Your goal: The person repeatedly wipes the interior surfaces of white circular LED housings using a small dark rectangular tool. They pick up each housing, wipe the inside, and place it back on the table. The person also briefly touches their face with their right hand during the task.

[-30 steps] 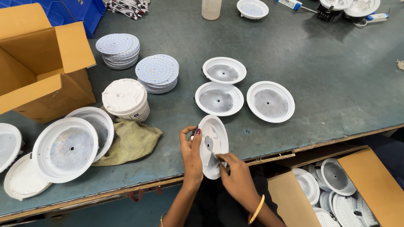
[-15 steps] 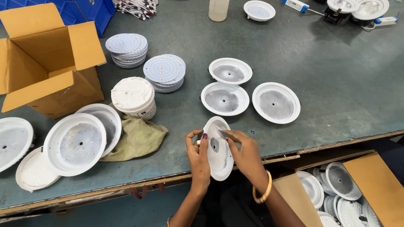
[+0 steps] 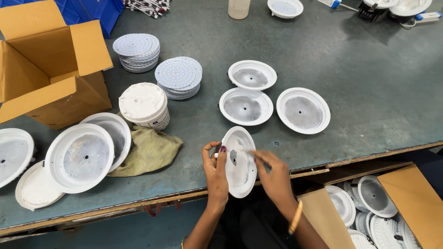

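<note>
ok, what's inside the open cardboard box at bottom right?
The cardboard box holds white round light housings, loosely piled with their grey insides facing up. Several overlap, so lower ones and the box floor are covered; the frame edge cuts off the rest.

Packaging at your bench, 2 cartons and 1 tub:

An open brown cardboard box (image 3: 48, 64) sits at your far left on the grey-green table, flaps spread, inside hidden in shadow.

A second open brown cardboard carton (image 3: 406, 193) stands below the table edge at your lower right, holding white round housings.

A white round plastic tub with a white lid (image 3: 144, 105) stands just right of the first box; a small dark label patch (image 3: 155, 122) shows low on its side wall.

No signs or screens visible.
</note>
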Motion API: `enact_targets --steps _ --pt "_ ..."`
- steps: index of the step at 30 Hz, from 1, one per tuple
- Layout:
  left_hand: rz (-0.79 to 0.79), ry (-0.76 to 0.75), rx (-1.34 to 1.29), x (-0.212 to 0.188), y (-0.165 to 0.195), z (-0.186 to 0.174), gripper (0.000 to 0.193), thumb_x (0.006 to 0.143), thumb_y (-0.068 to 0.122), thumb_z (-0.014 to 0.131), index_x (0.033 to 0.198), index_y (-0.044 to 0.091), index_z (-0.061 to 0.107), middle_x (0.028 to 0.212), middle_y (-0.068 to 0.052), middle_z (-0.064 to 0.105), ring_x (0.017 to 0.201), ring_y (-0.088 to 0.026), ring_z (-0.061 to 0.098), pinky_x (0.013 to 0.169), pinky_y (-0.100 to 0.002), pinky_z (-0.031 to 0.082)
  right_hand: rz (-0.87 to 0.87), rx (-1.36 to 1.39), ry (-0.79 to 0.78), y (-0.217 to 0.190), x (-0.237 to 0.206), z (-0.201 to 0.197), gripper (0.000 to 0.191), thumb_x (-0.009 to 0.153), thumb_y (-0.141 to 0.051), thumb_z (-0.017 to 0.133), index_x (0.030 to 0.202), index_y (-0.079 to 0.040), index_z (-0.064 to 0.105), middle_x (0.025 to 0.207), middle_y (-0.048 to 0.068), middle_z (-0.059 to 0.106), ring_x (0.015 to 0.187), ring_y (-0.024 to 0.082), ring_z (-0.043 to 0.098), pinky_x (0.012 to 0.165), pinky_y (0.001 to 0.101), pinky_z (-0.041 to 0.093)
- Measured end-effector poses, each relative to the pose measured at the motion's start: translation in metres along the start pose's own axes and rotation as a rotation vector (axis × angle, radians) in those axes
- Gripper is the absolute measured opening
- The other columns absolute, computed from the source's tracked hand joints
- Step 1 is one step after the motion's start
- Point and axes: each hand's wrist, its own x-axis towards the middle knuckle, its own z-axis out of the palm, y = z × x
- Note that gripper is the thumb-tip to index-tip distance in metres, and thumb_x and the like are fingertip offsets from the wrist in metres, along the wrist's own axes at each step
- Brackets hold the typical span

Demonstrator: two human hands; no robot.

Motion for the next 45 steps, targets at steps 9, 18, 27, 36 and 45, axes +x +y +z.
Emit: enact_targets --steps 9,18,27,36,45 --pt "0.038 -0.016 -0.044 -0.007 0.0 -0.001 0.033 0.1 0.018 0.055 0.129 0.005 0.045 0.089 -0.009 0.066 0.073 -0.008 0.058 0.062 -0.025 0.049 -0.142 -0.259 0.166 -0.002 -0.006 0.049 0.028 0.09 -0.002 0.063 0.117 0.001 0.071 0.103 0.02 0.073 0.092 0.037 0.07 0.082 0.0416 0.055" --pt "0.062 0.009 -0.007 -0.012 -0.004 -0.002 0.034 0.101 0.019 0.053 0.13 0.004 0.045 0.093 -0.011 0.067 0.078 -0.009 0.062 0.066 -0.025 0.052 0.064 -0.069 0.028 0.01 -0.005 0.007 0.027 0.09 -0.014 0.067 0.112 -0.001 0.077 0.095 0.019 0.077 0.083 0.03 0.078 0.072 0.036 0.057" --pt "0.045 -0.014 0.05 -0.022 -0.002 -0.005 0.035 0.101 0.018 0.052 0.133 0.007 0.043 0.087 -0.008 0.062 0.073 -0.008 0.056 0.063 -0.025 0.047 0.276 -0.089 -0.132 -0.011 0.042 0.011 0.033 0.092 -0.023 0.066 0.086 0.009 0.07 0.064 0.023 0.068 0.056 0.03 0.068 0.057 0.0418 0.05" --pt "0.104 -0.097 0.015 -0.011 -0.008 -0.014 0.034 0.101 0.016 0.053 0.132 0.005 0.042 0.094 -0.008 0.063 0.081 -0.007 0.057 0.07 -0.023 0.048 -0.276 -0.021 -0.101 -0.048 -0.004 0.015 0.032 0.084 0.0 0.065 0.115 0.0 0.072 0.108 0.019 0.074 0.1 0.034 0.07 0.085 0.0392 0.055" --pt "-0.01 -0.14 -0.068 0.003 -0.005 -0.016 0.035 0.1 0.021 0.054 0.131 0.006 0.045 0.089 -0.007 0.067 0.076 -0.008 0.063 0.064 -0.023 0.052 -0.145 0.008 -0.005 -0.023 0.008 0.003 0.028 0.087 -0.002 0.066 0.112 -0.004 0.076 0.109 0.014 0.076 0.096 0.03 0.076 0.083 0.0369 0.058"
